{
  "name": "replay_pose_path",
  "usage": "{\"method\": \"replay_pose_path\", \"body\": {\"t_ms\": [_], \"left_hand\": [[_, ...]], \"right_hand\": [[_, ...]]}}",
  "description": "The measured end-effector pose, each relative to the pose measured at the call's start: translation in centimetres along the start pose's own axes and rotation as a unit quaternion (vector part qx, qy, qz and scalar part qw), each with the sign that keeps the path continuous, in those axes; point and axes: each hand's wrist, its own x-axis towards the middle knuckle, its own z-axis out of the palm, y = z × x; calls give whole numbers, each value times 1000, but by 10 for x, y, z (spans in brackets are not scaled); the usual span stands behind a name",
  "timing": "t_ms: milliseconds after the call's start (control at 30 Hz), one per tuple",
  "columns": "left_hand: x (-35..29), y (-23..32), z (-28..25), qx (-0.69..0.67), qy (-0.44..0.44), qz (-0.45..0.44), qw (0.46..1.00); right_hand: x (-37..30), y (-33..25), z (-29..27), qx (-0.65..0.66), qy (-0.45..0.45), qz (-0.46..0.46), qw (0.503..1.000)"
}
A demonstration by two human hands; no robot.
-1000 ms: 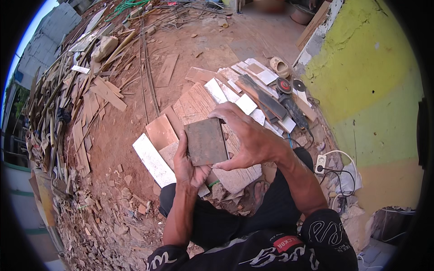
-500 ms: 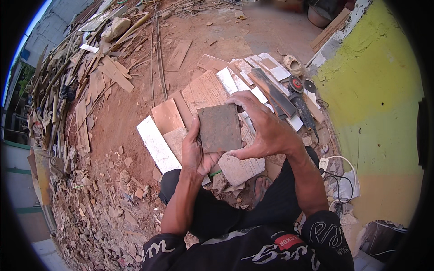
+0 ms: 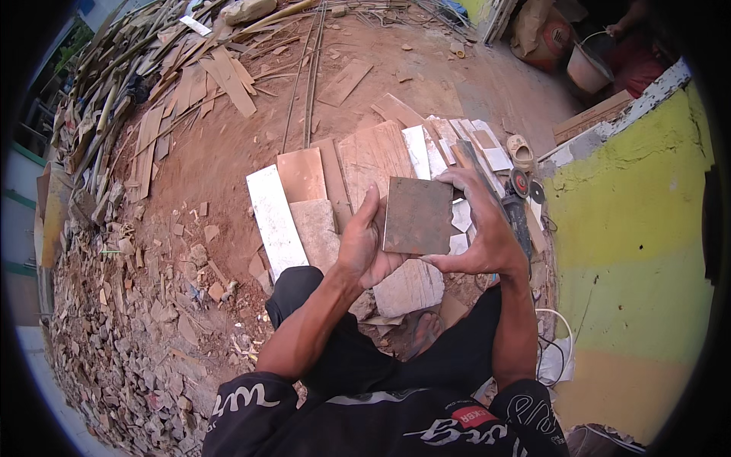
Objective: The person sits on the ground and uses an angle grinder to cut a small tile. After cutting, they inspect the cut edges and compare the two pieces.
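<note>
Between my two hands is a square, dusty grey-brown tile, its broad face turned up toward me. My left hand supports its left edge and lower corner, thumb up along the side and fingers partly hidden underneath. On the opposite side my right hand grips it, fingers at the upper right corner and thumb at the lower edge. Beneath the hands lie a pale stone slab, a long white tile strip and a copper-brown tile.
An angle grinder lies at the right beside cut tile pieces, near a loose disc and a clog. A yellow-green wall bounds the right. Rubble and scrap wood cover the left. Far right, another person holds a bucket.
The view has swung, bringing the doorway with the other person and the bucket into sight. Both hands still hold the tile, which now sits farther right in the picture.
</note>
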Motion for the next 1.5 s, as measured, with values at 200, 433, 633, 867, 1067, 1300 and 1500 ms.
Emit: {"method": "replay_pose_path", "body": {"t_ms": [200, 433, 633, 867, 1067, 1300, 1500], "left_hand": [[-4, 1, -9, -43, -62, 1, 997], [-7, 3, 2, -8, -20, 5, 1000], [-9, 2, 1, 24, -3, 20, 999], [-11, 2, 5, 36, 4, 29, 999], [-12, 2, 9, 38, 13, 35, 999], [-11, -1, 11, 21, 8, 113, 993], [-14, -14, 16, 52, 41, 206, 976]], "right_hand": [[-1, 5, 5, 4, 7, 12, 1000], [2, -2, 4, -16, -5, 2, 1000], [5, -16, 5, -31, -16, -1, 999], [2, -12, 5, -51, -6, -28, 998], [0, -14, 4, -63, 31, -49, 996], [1, -20, 17, -40, 151, -33, 987], [6, -35, 62, 49, 263, 8, 964]]}}
